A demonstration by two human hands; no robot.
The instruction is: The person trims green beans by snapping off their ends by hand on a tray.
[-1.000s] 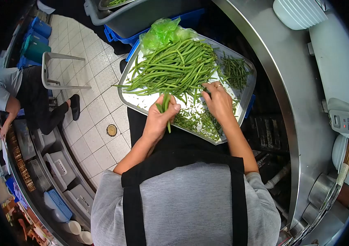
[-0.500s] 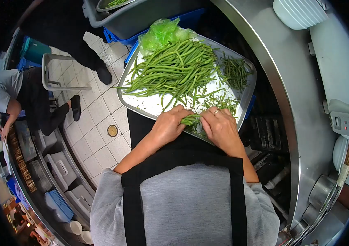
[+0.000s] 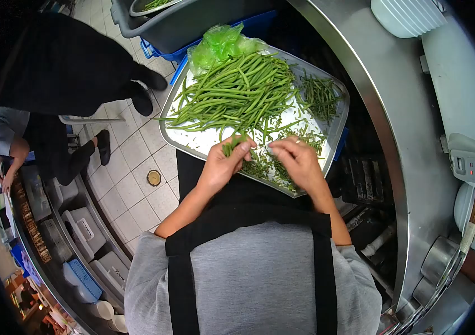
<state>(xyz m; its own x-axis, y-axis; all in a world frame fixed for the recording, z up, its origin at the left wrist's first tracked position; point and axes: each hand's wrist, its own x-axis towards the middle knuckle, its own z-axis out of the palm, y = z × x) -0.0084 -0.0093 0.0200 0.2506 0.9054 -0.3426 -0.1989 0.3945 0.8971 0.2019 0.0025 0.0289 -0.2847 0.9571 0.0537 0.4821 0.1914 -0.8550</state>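
My left hand [image 3: 222,162] is closed around a few green beans [image 3: 230,146] above the near edge of a metal tray [image 3: 190,146]. Just to the right, my right hand [image 3: 299,162] hovers over small trimmed bits [image 3: 274,169], its thumb and forefinger close together; whether anything is between them is too small to tell. A big heap of long green beans [image 3: 237,92] covers the middle of the tray. Darker, thin beans [image 3: 319,97] lie at its right side, and a green plastic bag [image 3: 221,47] rests at the far edge.
A grey tub [image 3: 181,28] stands beyond the tray. Along the right runs a steel counter [image 3: 360,50] with white bowls [image 3: 408,17]. At the left, a person in black [image 3: 64,67] stands near another person [image 3: 11,134] by shelves with containers [image 3: 84,229]. The floor is tiled [image 3: 137,190].
My hands have moved apart, the left one slightly left with beans in it, the right one off them. The person in black has come further into view at the upper left.
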